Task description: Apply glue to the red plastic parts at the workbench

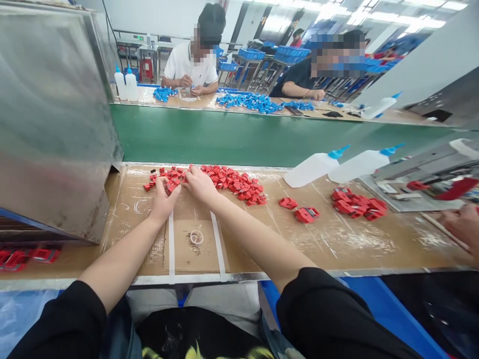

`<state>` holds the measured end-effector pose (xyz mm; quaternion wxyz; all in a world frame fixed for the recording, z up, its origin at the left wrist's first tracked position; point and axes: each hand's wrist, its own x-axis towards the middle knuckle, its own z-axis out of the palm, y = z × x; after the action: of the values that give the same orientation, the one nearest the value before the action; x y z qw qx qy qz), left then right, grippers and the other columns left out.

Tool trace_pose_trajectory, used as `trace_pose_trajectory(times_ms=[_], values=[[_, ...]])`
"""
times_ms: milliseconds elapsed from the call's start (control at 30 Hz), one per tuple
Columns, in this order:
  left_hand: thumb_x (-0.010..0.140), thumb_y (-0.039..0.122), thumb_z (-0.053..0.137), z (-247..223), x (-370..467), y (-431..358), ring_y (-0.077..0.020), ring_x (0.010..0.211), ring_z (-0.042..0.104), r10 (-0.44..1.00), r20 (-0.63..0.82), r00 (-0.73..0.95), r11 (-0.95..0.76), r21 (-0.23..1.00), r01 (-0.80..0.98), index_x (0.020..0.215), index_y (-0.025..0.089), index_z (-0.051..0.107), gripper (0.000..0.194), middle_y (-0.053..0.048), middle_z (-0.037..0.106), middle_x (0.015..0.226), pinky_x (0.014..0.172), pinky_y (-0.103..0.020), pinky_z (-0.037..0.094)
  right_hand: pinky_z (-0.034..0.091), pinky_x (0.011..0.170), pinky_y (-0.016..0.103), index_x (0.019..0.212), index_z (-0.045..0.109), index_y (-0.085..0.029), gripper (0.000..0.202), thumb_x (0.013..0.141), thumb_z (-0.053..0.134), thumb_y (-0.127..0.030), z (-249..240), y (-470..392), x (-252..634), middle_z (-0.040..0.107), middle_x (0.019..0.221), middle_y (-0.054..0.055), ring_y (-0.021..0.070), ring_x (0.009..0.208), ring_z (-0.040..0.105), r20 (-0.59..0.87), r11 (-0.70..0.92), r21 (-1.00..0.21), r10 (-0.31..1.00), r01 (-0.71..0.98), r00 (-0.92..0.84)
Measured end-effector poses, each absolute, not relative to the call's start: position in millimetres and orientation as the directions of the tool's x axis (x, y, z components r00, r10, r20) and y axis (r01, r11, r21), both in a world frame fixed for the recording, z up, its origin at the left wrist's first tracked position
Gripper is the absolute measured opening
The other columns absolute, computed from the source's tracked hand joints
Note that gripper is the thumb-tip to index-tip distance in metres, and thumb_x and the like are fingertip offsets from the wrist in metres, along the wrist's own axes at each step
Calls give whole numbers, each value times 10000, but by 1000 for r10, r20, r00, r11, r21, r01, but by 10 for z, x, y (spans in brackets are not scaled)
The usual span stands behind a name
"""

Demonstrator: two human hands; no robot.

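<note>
Both arms stretch forward over the workbench to the small red plastic parts. My left hand (163, 202) is closed on a red plastic part (172, 186), held between thumb and fingers. Close beside it, my right hand (199, 183) has its fingers curled down at the edge of the pile of red plastic parts (235, 182); its fingertips are partly hidden, and what they grip cannot be made out. More red parts lie behind my left hand. Between my forearms, a small white ring-shaped dish (196, 237) sits on a taped cardboard piece (179, 257).
Two white squeeze bottles (312, 169) lean at the right, near larger red assemblies (359, 205). A metal housing (52, 119) stands left. Another person's hand (462, 224) is at the right edge. Beyond the green strip (209, 132), two people work with blue parts (254, 103).
</note>
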<state>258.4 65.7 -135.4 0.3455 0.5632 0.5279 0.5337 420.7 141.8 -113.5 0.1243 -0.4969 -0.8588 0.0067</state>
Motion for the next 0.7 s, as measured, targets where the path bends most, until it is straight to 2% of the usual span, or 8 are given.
trace_pose_trajectory(times_ms=[33,100,167,233,333,467,567,700], values=[[930,460,616,-1340,2591,641,-113,621,522,961,242,-135,-211,955,207,1035,252,361,345,56,491,789,615,-256,452,488,953,406,1054,617,-137,118,992,619,-237,-1158,1377,4255,620,1195,192,304,1135,585,232,502,-223,860,835,-455],[908,468,646,-1329,2605,622,-118,655,527,956,263,-127,-231,947,224,1000,250,369,365,52,481,791,630,-257,446,511,904,381,1064,580,-166,134,1003,605,-283,-1215,1261,4379,659,1091,129,251,1022,629,270,467,-500,884,729,-380],[907,468,655,-1333,2619,614,-121,665,540,957,265,-119,-231,943,241,1052,251,395,368,44,513,812,631,-258,448,530,794,327,1153,527,-196,228,1016,576,-372,-1278,1127,4506,667,970,55,192,860,643,269,399,-773,910,493,-315],[922,468,643,-1334,2636,609,-118,647,556,966,244,-87,-217,946,239,1186,257,421,404,25,578,870,619,-261,461,501,662,263,1197,506,-211,329,1009,561,-475,-1336,1011,4606,633,863,2,146,714,597,251,325,-911,925,253,-286],[940,471,615,-1313,2664,600,-115,570,542,983,179,27,-181,955,235,1309,268,496,438,13,617,868,570,-268,458,399,513,220,1112,571,-206,407,978,566,-590,-1381,911,4682,517,740,-39,110,579,472,181,201,-979,942,44,-282],[908,436,639,-1269,2688,594,-118,523,506,990,111,88,-130,957,258,1117,249,592,285,37,577,758,538,-267,433,449,551,241,1210,594,-208,469,906,713,-545,-1337,878,4709,534,743,-34,120,616,502,162,137,-986,931,-98,-328],[866,329,663,-1246,2688,592,-130,623,524,984,166,66,-179,931,320,1008,239,556,199,43,556,751,628,-266,451,462,560,260,1234,627,-198,464,906,728,-510,-1283,867,4740,622,774,0,129,613,535,208,199,-978,928,-59,-311],[891,311,631,-1237,2683,584,-147,679,558,974,179,139,-219,901,376,1176,254,565,298,23,588,815,691,-291,495,476,609,287,934,735,-185,319,892,751,-501,-1255,847,4788,650,787,38,157,694,576,347,388,-913,900,122,-265]])
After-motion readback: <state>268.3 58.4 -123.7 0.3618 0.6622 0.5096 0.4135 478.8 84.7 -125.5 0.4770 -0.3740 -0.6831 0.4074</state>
